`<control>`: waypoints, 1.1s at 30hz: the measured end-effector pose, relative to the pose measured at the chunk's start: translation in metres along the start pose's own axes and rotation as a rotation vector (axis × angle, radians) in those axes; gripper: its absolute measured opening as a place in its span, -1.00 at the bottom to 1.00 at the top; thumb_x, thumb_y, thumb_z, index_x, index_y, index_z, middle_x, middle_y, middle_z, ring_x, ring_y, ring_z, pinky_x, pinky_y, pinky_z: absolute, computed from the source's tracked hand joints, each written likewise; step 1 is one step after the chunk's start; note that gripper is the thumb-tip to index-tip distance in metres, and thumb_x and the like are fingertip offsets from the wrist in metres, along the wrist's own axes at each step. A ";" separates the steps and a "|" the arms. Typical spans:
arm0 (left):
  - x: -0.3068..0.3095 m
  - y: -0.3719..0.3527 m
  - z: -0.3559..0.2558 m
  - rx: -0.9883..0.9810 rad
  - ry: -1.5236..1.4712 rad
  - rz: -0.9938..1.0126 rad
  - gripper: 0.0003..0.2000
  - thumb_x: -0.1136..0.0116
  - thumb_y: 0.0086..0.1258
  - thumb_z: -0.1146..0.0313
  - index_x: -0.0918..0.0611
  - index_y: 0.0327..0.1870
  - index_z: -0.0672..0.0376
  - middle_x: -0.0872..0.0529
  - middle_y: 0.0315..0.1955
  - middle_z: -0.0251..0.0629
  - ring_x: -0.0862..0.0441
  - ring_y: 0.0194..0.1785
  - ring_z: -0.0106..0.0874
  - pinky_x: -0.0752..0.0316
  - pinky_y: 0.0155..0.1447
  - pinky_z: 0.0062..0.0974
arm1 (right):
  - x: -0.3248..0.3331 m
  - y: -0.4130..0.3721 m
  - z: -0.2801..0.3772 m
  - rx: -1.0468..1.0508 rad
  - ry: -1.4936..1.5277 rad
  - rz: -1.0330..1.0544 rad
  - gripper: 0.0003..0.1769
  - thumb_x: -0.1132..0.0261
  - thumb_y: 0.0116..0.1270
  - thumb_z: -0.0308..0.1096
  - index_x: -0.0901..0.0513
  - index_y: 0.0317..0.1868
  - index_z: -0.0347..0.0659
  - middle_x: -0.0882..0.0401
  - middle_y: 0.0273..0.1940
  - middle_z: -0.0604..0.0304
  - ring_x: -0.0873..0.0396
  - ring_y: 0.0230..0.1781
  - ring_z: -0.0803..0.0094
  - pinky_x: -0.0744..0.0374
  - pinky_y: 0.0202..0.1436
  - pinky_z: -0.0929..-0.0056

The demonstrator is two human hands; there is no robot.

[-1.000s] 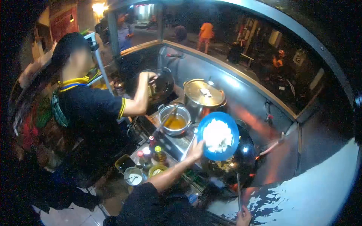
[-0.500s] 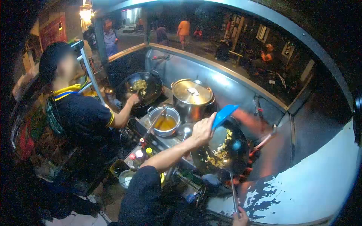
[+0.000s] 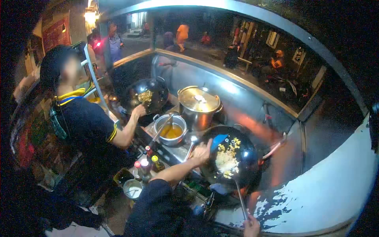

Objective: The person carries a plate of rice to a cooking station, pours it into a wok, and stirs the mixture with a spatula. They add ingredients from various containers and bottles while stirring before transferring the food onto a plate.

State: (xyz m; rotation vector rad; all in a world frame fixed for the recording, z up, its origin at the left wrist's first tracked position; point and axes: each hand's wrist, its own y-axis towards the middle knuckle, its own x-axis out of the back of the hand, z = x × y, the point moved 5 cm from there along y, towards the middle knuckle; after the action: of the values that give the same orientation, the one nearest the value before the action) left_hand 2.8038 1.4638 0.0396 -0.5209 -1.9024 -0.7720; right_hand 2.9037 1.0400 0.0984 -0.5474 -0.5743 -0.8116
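Food (image 3: 227, 161) nearer left hand (image 3: 202, 153) than right hand (image 3: 251, 227)

White-and-yellow food lies in the dark wok (image 3: 250, 167), just right of the left hand, which grasps a tilted blue plate (image 3: 219, 141) at the food's upper left. The right hand, well apart below, is clenched round a metal spatula (image 3: 241, 200), its long axis running away and slightly leftward to the food's near edge

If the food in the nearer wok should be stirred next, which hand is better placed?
Probably the right hand: it grips a long metal utensil reaching into the nearer wok, beside the food. The left hand is occupied with the blue plate.
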 end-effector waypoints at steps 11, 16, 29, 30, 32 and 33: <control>0.100 -0.053 -0.008 0.496 -0.755 -0.360 -0.52 0.18 0.27 0.31 -0.14 0.21 0.26 -0.47 -0.12 0.23 -0.42 -0.05 0.10 -0.31 0.02 -0.14 | 0.010 0.062 0.129 0.584 -0.467 0.040 -0.62 -0.19 -0.04 -0.45 -0.57 -0.11 -0.16 -0.54 -0.30 -0.03 -0.50 -0.24 0.06 -0.45 -0.13 0.25; 0.105 -0.109 0.011 0.528 -0.705 -0.543 -0.51 0.22 0.31 0.23 -0.14 0.22 0.29 -0.51 -0.17 0.25 -0.46 -0.09 0.12 -0.31 0.03 -0.13 | -0.007 0.097 0.157 0.587 -0.745 0.078 -0.70 -0.19 -0.06 -0.41 -0.64 -0.23 -0.14 -0.58 -0.27 0.01 -0.53 -0.21 0.13 -0.45 -0.10 0.24; 0.076 -0.248 -0.012 0.708 -0.890 -0.471 -0.53 0.16 0.31 0.29 -0.15 0.20 0.30 -0.41 -0.03 0.18 -0.39 0.04 0.01 -0.26 0.11 -0.24 | -0.148 0.205 0.046 0.308 -0.643 -0.007 -0.67 -0.03 0.18 -0.23 -0.58 -0.32 -0.33 -0.55 -0.30 -0.18 -0.53 -0.23 -0.08 -0.50 -0.16 0.15; 0.073 -0.255 -0.014 0.703 -0.946 -0.467 -0.53 0.16 0.31 0.28 -0.16 0.20 0.29 -0.43 -0.03 0.17 -0.39 0.04 0.00 -0.26 0.11 -0.24 | -0.140 0.184 0.070 0.429 -0.576 0.123 -0.67 -0.04 0.19 -0.21 -0.58 -0.27 -0.30 -0.54 -0.29 -0.19 -0.51 -0.21 -0.10 -0.48 -0.13 0.14; 0.068 -0.271 -0.016 0.793 -0.983 -0.428 -0.53 0.15 0.31 0.26 -0.18 0.19 0.32 -0.45 -0.04 0.15 -0.40 0.05 -0.03 -0.25 0.12 -0.25 | -0.123 0.159 0.083 0.513 -0.371 0.252 -0.68 -0.09 0.19 -0.19 -0.56 -0.13 -0.16 -0.52 -0.25 -0.20 -0.49 -0.16 -0.06 -0.44 -0.06 0.13; 0.076 -0.277 -0.019 0.821 -0.923 -0.429 -0.52 0.15 0.31 0.26 -0.18 0.18 0.34 -0.44 -0.03 0.16 -0.41 0.05 -0.03 -0.25 0.12 -0.25 | -0.114 0.153 0.083 0.508 -0.431 0.245 -0.69 -0.08 0.19 -0.20 -0.56 -0.12 -0.13 -0.53 -0.25 -0.19 -0.49 -0.17 -0.07 -0.45 -0.08 0.13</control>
State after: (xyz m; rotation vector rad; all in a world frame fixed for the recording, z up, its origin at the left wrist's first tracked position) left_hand 2.6034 1.2566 0.0347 0.1109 -2.9947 0.1238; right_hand 2.9395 1.2383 0.0485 -0.3104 -1.0498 -0.2889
